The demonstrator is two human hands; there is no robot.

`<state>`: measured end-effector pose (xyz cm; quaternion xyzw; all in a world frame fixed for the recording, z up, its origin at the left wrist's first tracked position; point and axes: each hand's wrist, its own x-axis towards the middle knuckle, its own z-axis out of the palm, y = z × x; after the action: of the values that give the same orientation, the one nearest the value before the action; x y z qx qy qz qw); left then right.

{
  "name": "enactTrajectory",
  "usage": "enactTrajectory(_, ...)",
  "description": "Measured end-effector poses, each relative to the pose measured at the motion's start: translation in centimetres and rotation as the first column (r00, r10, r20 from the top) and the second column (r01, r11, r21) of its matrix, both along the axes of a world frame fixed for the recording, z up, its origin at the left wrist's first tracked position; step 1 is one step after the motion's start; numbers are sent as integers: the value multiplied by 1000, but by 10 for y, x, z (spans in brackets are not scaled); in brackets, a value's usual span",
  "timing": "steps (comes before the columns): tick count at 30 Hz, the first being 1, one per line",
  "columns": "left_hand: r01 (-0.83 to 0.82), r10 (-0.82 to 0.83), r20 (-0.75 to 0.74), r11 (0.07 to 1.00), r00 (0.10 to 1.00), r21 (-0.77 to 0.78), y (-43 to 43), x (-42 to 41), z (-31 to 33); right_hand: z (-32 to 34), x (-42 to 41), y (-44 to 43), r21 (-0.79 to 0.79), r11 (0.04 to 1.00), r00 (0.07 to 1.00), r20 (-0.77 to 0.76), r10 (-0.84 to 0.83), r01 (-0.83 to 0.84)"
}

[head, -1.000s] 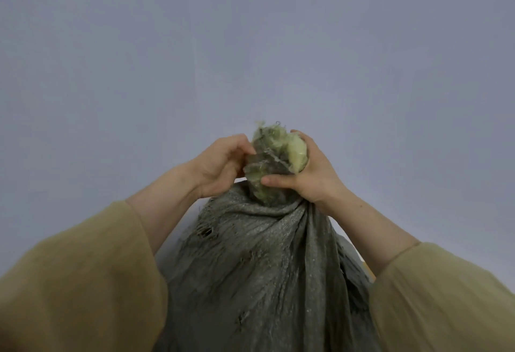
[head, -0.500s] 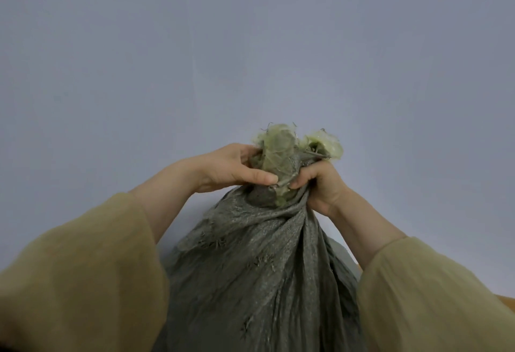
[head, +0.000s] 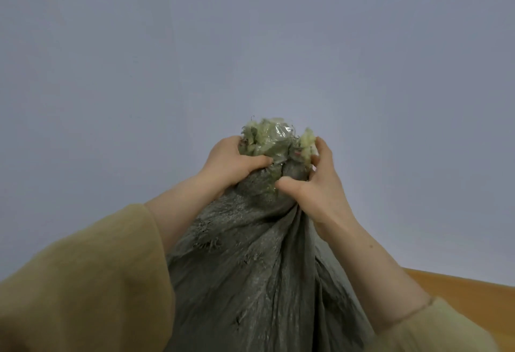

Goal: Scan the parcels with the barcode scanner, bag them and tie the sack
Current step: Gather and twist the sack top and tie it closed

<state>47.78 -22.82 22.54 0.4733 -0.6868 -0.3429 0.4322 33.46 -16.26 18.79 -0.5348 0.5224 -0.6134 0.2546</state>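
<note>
A grey-green woven sack stands upright in front of me, frayed in places, its fabric gathered to a neck at the top. The bunched mouth sticks up pale green above the neck. My left hand grips the neck from the left, thumb across the front. My right hand grips it from the right, thumb pressed into the front and fingers curled round a pale tuft of the mouth. What is inside the sack is hidden. No scanner or parcel is visible.
A plain grey-blue wall fills the background. A strip of orange-brown wooden surface shows at the lower right, behind my right forearm. Loose tan sleeves cover both of my forearms at the bottom corners.
Both hands have shifted their hold on the neck: the left thumb now lies higher across the front, and the right hand has turned, its thumb pressing in below the bunched mouth.
</note>
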Motion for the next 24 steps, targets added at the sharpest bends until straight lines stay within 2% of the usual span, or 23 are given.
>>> enactTrajectory(2,15,-15,18,1000,1000,19,7,-4,-3,1,-1,-5,87,996,992,-118,35,-25)
enactTrajectory(6,213,-197,-104,963,975,167,31,-8,7,4,3,-18,163,984,979,-178,96,-67)
enactTrajectory(9,311,-277,-180,929,944,201,42,-5,12,2,0,-24,104,990,995,-19,93,-91)
enactTrajectory(12,258,-251,-69,955,966,148,45,8,14,3,0,-25,59,981,976,130,176,-184)
enactTrajectory(14,173,-173,1,985,985,18,42,20,10,1,0,-25,49,976,946,261,194,-214)
enactTrajectory(16,68,-68,0,995,998,-70,36,33,4,-2,-3,-26,55,970,895,400,197,-238)
enactTrajectory(18,69,-68,44,998,997,-8,21,40,-8,-6,-5,-28,49,943,821,508,260,-329)
enactTrajectory(21,169,-197,177,972,964,163,-1,34,-17,-9,-3,-32,11,832,670,600,438,-554)
enactTrajectory(24,346,-389,151,905,909,248,-16,25,-17,-9,-4,-40,-42,747,550,648,526,-664)
